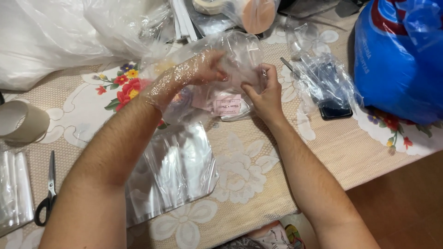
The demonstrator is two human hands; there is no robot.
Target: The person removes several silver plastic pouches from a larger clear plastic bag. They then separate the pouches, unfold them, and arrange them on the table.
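My left hand point(203, 69) is thrust inside a clear plastic bag point(240, 53), wrist and forearm wrapped by the film, fingers curled against the inside of it. My right hand point(265, 94) pinches the bag's outer side at its right edge. Under the bag lies a pack of clear bags with a small pink label point(227, 107). Both hands hover over a table with a beige floral cloth point(244, 166).
A flat stack of clear bags point(173, 170) lies under my left forearm. Black-handled scissors point(47, 193) and a tape roll point(20, 121) lie at left. A phone point(333, 108) under crumpled plastic and a big blue bag point(401, 55) sit right. White plastic sheeting point(50, 37) fills the far left.
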